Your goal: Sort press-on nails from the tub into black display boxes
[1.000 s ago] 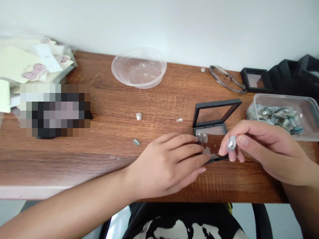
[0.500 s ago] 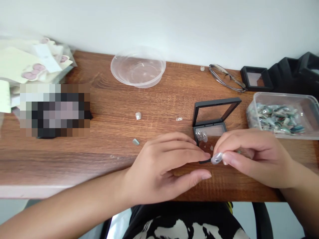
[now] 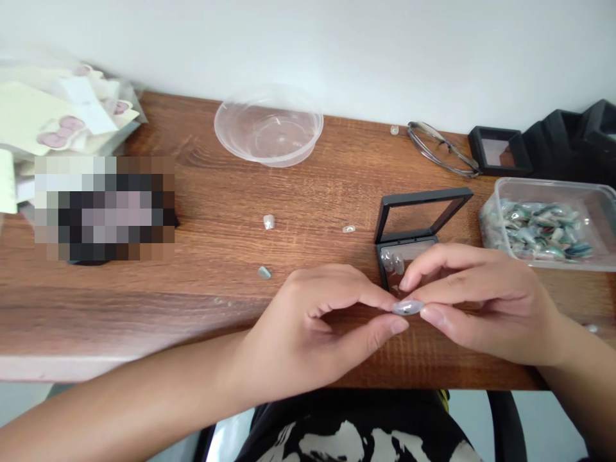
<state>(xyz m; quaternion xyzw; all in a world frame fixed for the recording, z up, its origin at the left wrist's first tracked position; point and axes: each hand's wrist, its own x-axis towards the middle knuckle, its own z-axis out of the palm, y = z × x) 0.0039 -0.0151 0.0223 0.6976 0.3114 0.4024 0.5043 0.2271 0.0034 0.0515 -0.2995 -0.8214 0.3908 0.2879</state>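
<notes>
A silvery false nail (image 3: 407, 307) is pinched between the fingertips of my left hand (image 3: 327, 321) and my right hand (image 3: 476, 301), just above the table's front edge. Right behind it lies a small black display case (image 3: 418, 224), lid raised, with a few silver nails (image 3: 391, 262) in its base; my right hand covers much of that base. Both hands have their fingers curled in a pinch.
On the wooden table (image 3: 192, 269) sit a clear round bowl (image 3: 268, 126), a clear tub of coloured nails (image 3: 548, 224), glasses (image 3: 440, 151), another black case (image 3: 500, 151), loose nails (image 3: 268, 221) (image 3: 264, 272) (image 3: 348, 228), and paper cards (image 3: 62, 115) at far left.
My right hand brought the silver nail down from in front of the case to the left hand's fingertips. My left hand lifted off the case and now pinches the nail too.
</notes>
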